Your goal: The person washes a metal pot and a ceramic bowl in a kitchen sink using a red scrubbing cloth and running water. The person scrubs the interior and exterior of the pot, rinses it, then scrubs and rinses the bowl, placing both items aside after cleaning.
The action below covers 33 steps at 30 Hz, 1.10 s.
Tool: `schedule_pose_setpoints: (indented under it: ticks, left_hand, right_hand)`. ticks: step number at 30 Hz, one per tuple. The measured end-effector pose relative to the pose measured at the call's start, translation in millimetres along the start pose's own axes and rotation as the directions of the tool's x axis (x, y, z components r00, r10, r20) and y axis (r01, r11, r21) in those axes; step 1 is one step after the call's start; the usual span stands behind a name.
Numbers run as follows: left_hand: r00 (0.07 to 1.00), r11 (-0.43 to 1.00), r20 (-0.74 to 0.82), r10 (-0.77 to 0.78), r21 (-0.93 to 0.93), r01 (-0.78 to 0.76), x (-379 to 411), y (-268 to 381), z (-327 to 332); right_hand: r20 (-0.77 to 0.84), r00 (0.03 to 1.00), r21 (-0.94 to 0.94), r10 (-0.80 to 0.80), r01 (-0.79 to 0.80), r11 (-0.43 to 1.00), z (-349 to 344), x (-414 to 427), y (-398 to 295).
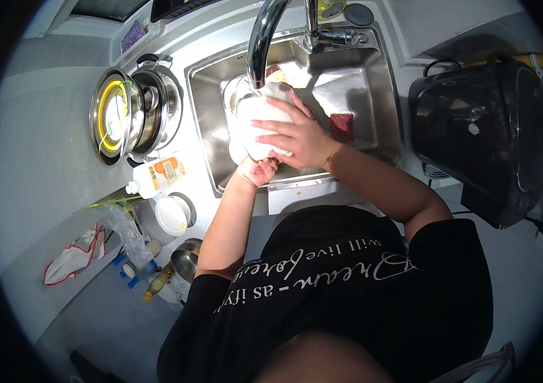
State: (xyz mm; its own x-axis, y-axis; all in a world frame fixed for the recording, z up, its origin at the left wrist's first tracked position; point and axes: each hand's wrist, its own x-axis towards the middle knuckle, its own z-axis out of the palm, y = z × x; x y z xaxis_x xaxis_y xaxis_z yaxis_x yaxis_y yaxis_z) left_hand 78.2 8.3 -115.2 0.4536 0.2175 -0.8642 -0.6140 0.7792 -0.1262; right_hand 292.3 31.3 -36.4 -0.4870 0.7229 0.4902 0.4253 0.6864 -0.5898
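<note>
Over the left half of a stainless steel sink, my left hand grips the lower edge of a round dish, seemingly a bowl or plate, wrapped in a white cloth. Spread across the front of the cloth, my right hand presses it against the dish. The curved chrome faucet ends just above the cloth. Behind the hands, other dishes lie partly hidden in the sink. A dark red mesh scrubbing pad rests on the sink floor, right of my right hand.
Left of the sink stand stacked metal pots with a yellow-ringed strainer, a white bottle lying down, and white lidded tubs. A large black appliance sits at the right. A red-edged cloth and several bottles lie lower left.
</note>
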Motion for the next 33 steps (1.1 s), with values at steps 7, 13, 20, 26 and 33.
schedule_pose_setpoints:
  ticks: [7,13,20,26,33]
  left_hand:
    - [0.997,0.943,0.070,0.035,0.329,-0.056,-13.0,20.0,-1.0]
    - [0.987,0.955,0.126,0.099,0.268,-0.130,-21.2,12.9,-11.3]
    - [0.790,0.982,0.610,-0.062,0.179,-0.061,-36.8,16.7,41.2]
    - [0.661,0.496,0.115,0.741,0.570,-0.655,-6.7,3.7,31.3]
    - [0.632,0.518,0.187,0.752,0.426,-0.742,-74.7,14.0,45.5]
  right_hand:
    - [-0.002,0.923,0.683,0.386,-0.280,0.674,35.8,25.6,53.4]
    - [0.535,0.519,0.838,0.666,-0.427,-0.341,57.9,25.7,79.1]
    - [0.659,0.424,0.714,0.621,-0.092,-0.694,52.7,11.8,46.2]
    - [0.669,0.459,0.717,0.585,-0.190,-0.670,47.5,-0.5,60.8]
    - [0.705,0.361,0.695,0.610,-0.180,-0.696,47.2,-2.8,40.4]
